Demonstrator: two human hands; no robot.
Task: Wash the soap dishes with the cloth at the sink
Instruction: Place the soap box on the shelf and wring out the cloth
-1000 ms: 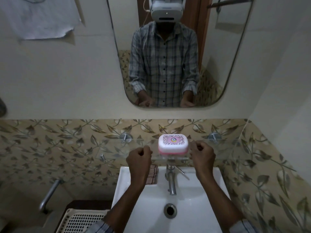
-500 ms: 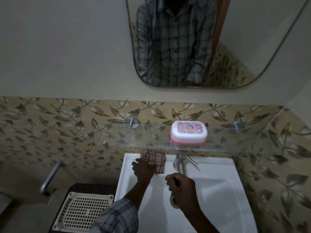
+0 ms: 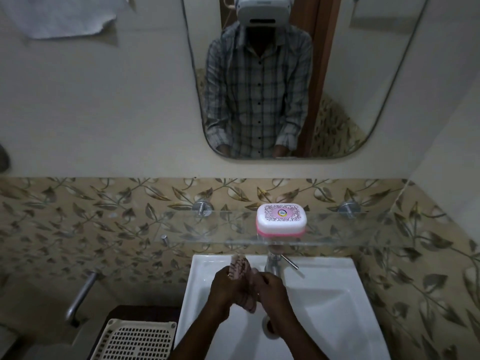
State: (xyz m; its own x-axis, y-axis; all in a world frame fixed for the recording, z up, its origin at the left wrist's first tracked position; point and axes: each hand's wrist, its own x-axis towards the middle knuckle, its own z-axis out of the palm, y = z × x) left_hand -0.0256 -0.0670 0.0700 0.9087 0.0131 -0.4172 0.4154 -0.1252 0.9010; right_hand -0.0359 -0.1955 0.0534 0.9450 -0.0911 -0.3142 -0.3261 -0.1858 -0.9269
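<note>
A closed white and pink soap dish (image 3: 281,220) with a patterned lid stands on the glass shelf (image 3: 207,229) above the white sink (image 3: 324,294). Over the basin, my left hand (image 3: 225,287) and my right hand (image 3: 272,289) are pressed together around a bunched checked cloth (image 3: 241,268). The cloth's top pokes up above my left hand and its lower end hangs between my palms. The chrome tap (image 3: 272,263) is just behind my hands.
A mirror (image 3: 285,74) hangs above the leaf-patterned tiles. A perforated cream basket (image 3: 135,339) sits left of the sink, beside a metal grab bar (image 3: 80,294). The drain (image 3: 268,326) shows partly below my right wrist.
My hands came down from either side of the soap dish on the shelf. My left hand took the cloth from the sink's back left corner, and both hands now clasp it.
</note>
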